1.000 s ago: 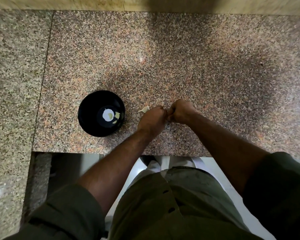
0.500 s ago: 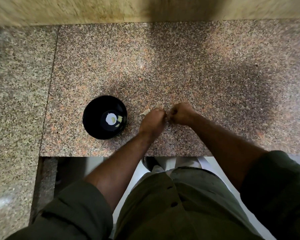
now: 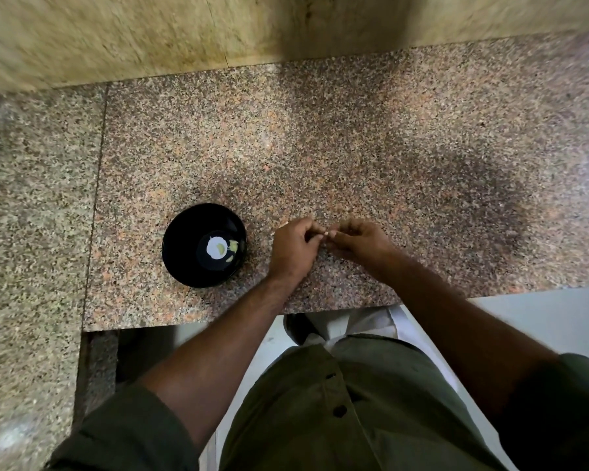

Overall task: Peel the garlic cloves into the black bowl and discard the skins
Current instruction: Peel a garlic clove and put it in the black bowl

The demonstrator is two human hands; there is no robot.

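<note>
Small pale garlic clove [image 3: 324, 234] is pinched between the left hand [image 3: 295, 248] and right hand [image 3: 357, 241]; the round black bowl [image 3: 181, 266], near the counter's front edge, lies nearer the left hand.

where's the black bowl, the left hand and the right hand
black bowl [image 3: 181, 253]: head view, on its dark inner wall, left of the pale bits at the bottom.
left hand [image 3: 293, 249]: head view, on the back of the hand.
right hand [image 3: 361, 241]: head view, on the back of the hand.
</note>
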